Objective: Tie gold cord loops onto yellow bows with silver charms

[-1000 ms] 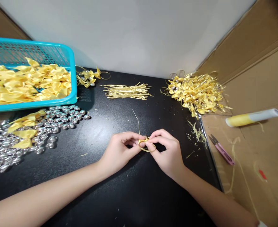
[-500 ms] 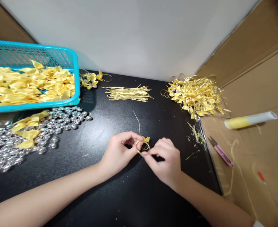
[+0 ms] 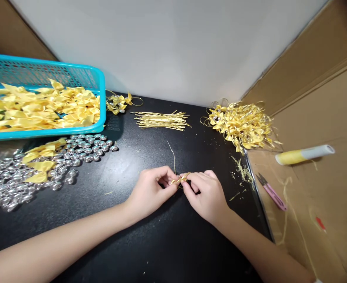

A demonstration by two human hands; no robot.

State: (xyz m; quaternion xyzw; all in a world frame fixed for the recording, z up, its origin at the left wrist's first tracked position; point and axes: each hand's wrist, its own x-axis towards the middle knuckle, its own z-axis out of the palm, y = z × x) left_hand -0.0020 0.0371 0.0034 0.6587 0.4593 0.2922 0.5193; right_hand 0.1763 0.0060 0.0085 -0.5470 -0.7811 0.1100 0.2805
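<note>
My left hand (image 3: 151, 188) and my right hand (image 3: 205, 194) meet over the black table (image 3: 138, 236), fingertips pinched together on a small yellow ribbon bow with a gold cord (image 3: 179, 179). A loose end of the cord runs up and away from the bow. Both hands are closed in a pinch. Most of the bow is hidden between the fingers.
A turquoise basket (image 3: 101, 98) of yellow ribbon bows sits at the far left. Several silver beads (image 3: 22, 181) lie spread below it. A bundle of gold cords (image 3: 161, 119) lies ahead, a heap of finished bows (image 3: 242, 124) at the right. On cardboard: pink snips (image 3: 272, 192), a yellow-white tube (image 3: 304, 154).
The gold loop that stood open between my fingers has been drawn small. My right hand's fingers have closed in on the bow. The view has shifted slightly.
</note>
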